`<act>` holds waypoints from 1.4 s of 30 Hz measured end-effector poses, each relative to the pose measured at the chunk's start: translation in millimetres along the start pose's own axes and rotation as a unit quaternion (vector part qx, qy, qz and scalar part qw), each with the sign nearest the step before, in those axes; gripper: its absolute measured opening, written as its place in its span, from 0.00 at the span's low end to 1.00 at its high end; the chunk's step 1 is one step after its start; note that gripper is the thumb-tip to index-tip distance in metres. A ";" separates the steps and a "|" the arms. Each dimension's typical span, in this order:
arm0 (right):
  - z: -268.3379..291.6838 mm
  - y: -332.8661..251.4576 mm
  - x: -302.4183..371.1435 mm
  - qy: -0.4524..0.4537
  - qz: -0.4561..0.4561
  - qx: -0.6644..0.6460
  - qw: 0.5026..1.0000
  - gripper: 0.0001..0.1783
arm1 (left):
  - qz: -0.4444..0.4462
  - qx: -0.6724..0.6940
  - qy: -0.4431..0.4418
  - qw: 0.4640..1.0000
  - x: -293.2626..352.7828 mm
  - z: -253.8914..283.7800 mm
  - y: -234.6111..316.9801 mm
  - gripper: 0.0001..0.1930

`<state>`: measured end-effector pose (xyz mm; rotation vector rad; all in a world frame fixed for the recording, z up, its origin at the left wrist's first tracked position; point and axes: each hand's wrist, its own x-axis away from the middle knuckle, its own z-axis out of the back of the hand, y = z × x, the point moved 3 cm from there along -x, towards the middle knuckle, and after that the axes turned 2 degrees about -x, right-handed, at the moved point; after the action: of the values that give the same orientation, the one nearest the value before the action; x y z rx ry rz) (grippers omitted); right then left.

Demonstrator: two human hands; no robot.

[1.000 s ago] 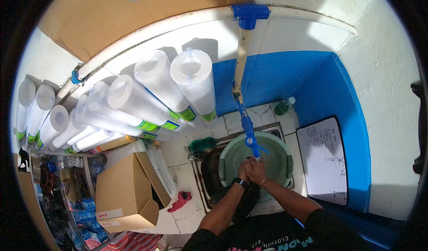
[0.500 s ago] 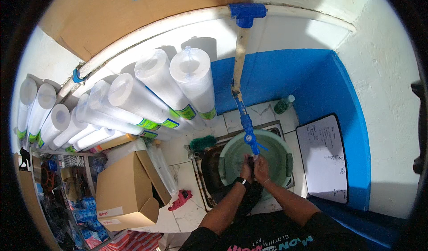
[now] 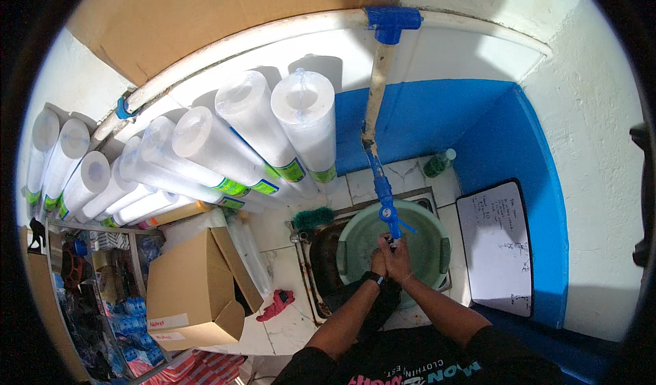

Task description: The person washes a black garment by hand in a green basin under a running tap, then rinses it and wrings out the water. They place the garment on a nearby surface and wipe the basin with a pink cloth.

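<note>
Left hand (image 3: 378, 260) and right hand (image 3: 397, 254) sit together just right of and below frame centre, thumb sides close, over the pale green basin (image 3: 427, 241). Right hand's fingers are bent; left hand is partly hidden behind it. Cannot tell whether either one closes on something; a small patch between the fingertips is too unclear to name.

Just above the hands, the blue tap (image 3: 387, 210) points down at them, its lever angled to the right. Dark watch (image 3: 373, 276) on the left wrist. Black fabric (image 3: 383, 303) between the forearms; cannot tell if held or worn.

Basin rests over the right part of a stained metal sink (image 3: 324, 251), lower centre. Green brush (image 3: 313, 217) at the sink's upper left corner; capped green bottle (image 3: 439, 163) on the tiles, upper right of the basin. Whiteboard (image 3: 495, 241) leans against the blue wall (image 3: 547, 214), right of frame.

Left of the sink: crumpled red cloth (image 3: 275, 304), then an open cardboard box (image 3: 188, 286). Wrapped white cylinders (image 3: 304, 118) stand in a row, centre to far left. Laden shelf (image 3: 137, 282), lower left. Pale pipe (image 3: 376, 91) drops from a blue tee (image 3: 393, 22), top centre.
</note>
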<state>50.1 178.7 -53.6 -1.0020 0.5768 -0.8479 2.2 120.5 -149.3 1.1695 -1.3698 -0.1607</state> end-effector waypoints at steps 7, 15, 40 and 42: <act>-6.7 89.5 -18.9 0.025 -0.035 0.003 0.999 0.20 | 0.117 0.309 -0.068 0.941 23.8 4.4 23.7 0.39; -7.7 97.0 -19.5 0.034 -0.341 -0.283 0.896 0.17 | -0.039 -0.286 -0.345 0.893 54.6 27.5 46.6 0.35; -1.1 24.7 -7.6 -0.136 0.101 0.049 0.984 0.16 | -0.082 -0.127 -0.146 0.978 23.1 29.5 -13.6 0.21; 7.4 18.8 -8.3 -0.103 0.075 0.035 0.991 0.16 | -0.016 -0.139 -0.192 0.971 19.7 34.4 -19.3 0.25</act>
<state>57.6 194.4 -66.8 -0.9554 0.4363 -0.6189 -10.0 79.0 -157.7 0.9533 -1.6024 -0.6102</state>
